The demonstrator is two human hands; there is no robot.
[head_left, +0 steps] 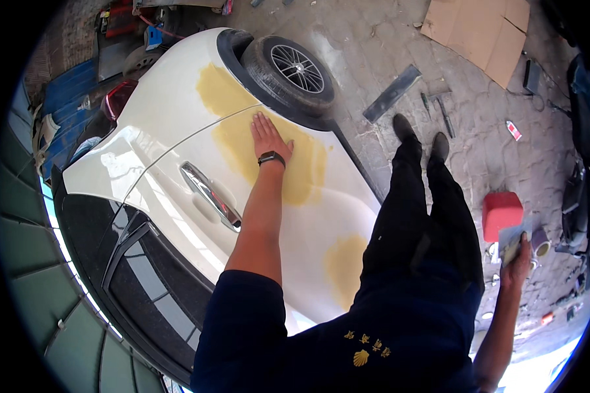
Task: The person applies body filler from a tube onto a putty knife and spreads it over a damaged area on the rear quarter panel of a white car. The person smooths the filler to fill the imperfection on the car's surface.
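My left hand (pixel 269 135) lies flat on the side of a white car (pixel 177 118), fingers stretched out and nothing held. It rests on a yellow patch of body filler (pixel 295 173) that spreads over the rear door and across the seam onto the rear panel. Below the hand in the picture is a chrome door handle (pixel 210 195). Out to my right, my right hand (pixel 519 263) grips a thin, flat grey piece (pixel 510 241); its exact kind is unclear. The piece overlaps the view of a red block-shaped object (pixel 502 213) behind it.
The rear wheel (pixel 295 69) stands beside the patched panel. Another yellow patch (pixel 347 265) is near my hip. On the paving lie a long dark bar (pixel 392 93), a hammer-like tool (pixel 444 114), a small red-and-white tube (pixel 513 130), flattened cardboard (pixel 478 33) and a tape roll (pixel 541 243).
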